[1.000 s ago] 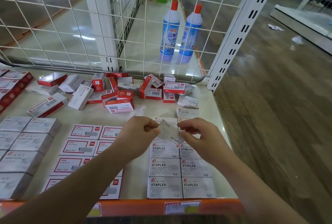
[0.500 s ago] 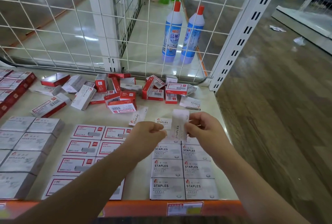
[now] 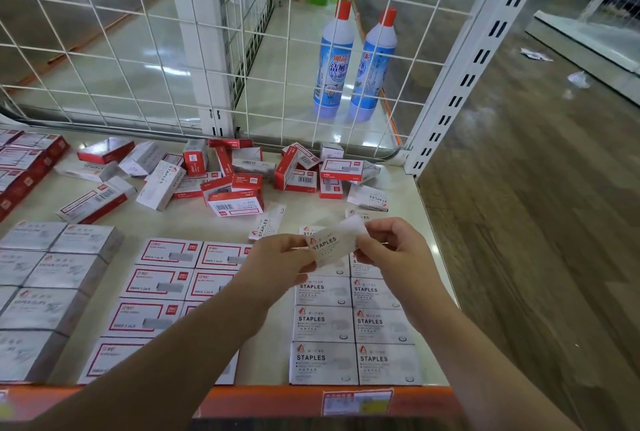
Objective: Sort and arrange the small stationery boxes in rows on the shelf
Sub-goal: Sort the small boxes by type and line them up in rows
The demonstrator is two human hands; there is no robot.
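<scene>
Staples box (image 3: pixel 334 244) being held over the shelf (image 3: pixel 429 259).
It is being pinched at either end by the left hand (image 3: pixel 277 266) and right hand (image 3: pixel 393 247).

Bare shelf (image 3: pixel 194 223) runs between the far jumble of boxes (image 3: pixel 235 181) and the near rows (image 3: pixel 166 281); wire grid (image 3: pixel 138 50) blocks the far side.
</scene>
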